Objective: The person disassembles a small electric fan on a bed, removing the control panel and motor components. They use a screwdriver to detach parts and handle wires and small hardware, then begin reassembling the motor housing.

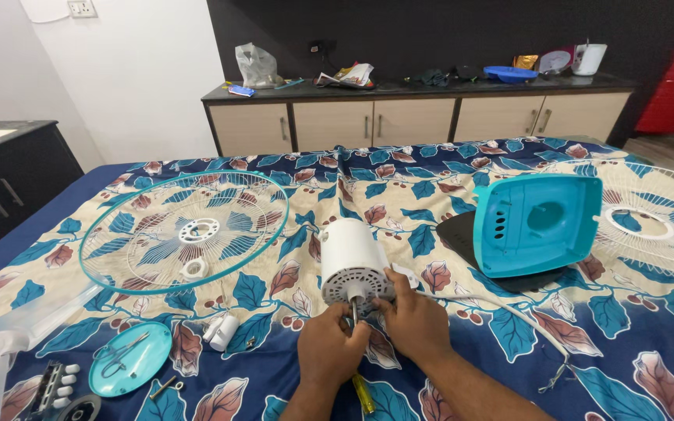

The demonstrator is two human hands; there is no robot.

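Observation:
A white cylindrical fan motor (350, 262) lies on its side on the leaf-patterned bed sheet (399, 179), its shaft pointing toward me. My left hand (328, 348) pinches the shaft tip from below. My right hand (415, 318) touches the motor's front face beside the shaft. A yellow-handled screwdriver (363, 394) lies under my left wrist. A white power cord (509, 312) runs from the motor to the right.
A teal-rimmed wire fan guard (183, 228) lies left. The teal fan base (537, 224) sits on a black plate at right, beside a second white guard (657, 222). A teal round cover with pliers (129, 358), a control panel (54, 386) and small white parts (222, 330) lie front left. A cabinet (415, 117) stands behind.

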